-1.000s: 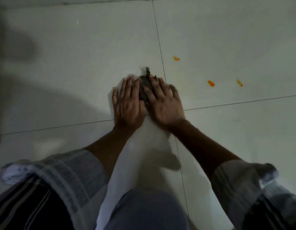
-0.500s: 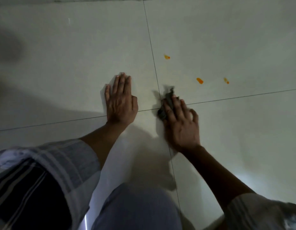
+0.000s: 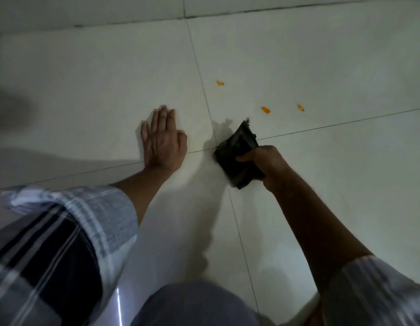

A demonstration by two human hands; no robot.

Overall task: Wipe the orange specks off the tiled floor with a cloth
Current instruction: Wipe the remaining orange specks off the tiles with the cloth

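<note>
Three orange specks lie on the pale tiled floor [image 3: 321, 67]: one [image 3: 220, 83] just right of the vertical grout line, a bigger one [image 3: 265, 110] further right, and a third [image 3: 300, 107] beyond it. My right hand [image 3: 263, 161] grips a dark folded cloth [image 3: 237, 156], lifted and tilted over the crossing of the grout lines, short of the specks. My left hand [image 3: 163, 140] rests flat on the tile to the left, fingers straight and together.
A dark grout seam or step edge [image 3: 227, 14] runs across the far top. My knee [image 3: 192, 304] and checked sleeves fill the bottom of the view. A dark shadow lies at the far left.
My right hand slid the cloth right and back from under both hands, then closed around it and raised it off the floor. My left hand stayed flat on the tile.
</note>
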